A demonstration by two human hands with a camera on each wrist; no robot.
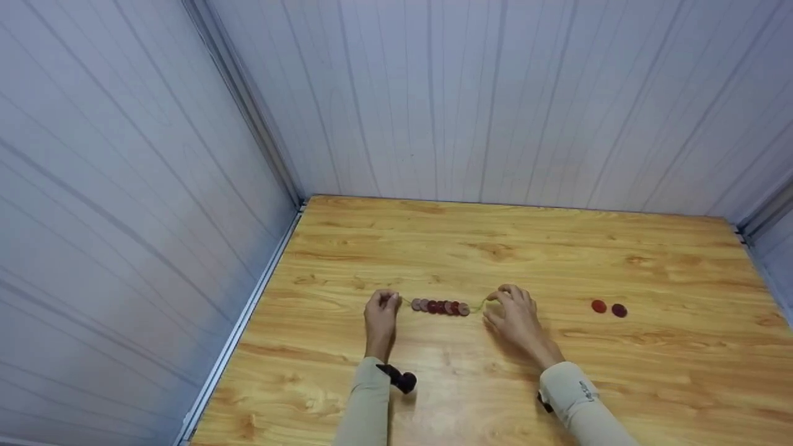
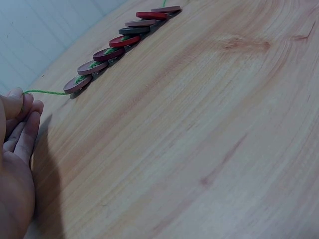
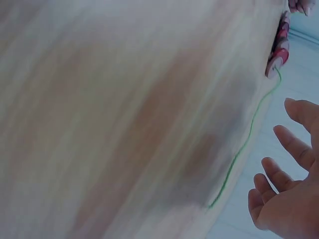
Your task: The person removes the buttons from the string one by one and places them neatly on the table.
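A row of overlapping round buttons (image 1: pixel 440 307), brown, red and dark, lies on the wooden table, threaded on a green string (image 2: pixel 47 92). Thumb and finger of my left hand (image 1: pixel 380 317) pinch the string just beyond the row's left end. To the right of the row is my right hand (image 1: pixel 515 317), its fingers spread and loosely bent. In the right wrist view this hand (image 3: pixel 291 184) holds nothing. The loose string tail (image 3: pixel 242 149) runs past its fingertips from the nearest button (image 3: pixel 274 67).
Two loose buttons, one red (image 1: pixel 598 306) and one dark maroon (image 1: pixel 619 310), lie farther right on the table (image 1: pixel 396 248). Pale panelled walls stand along the table's back (image 1: pixel 396 111) and left side (image 1: pixel 124 217).
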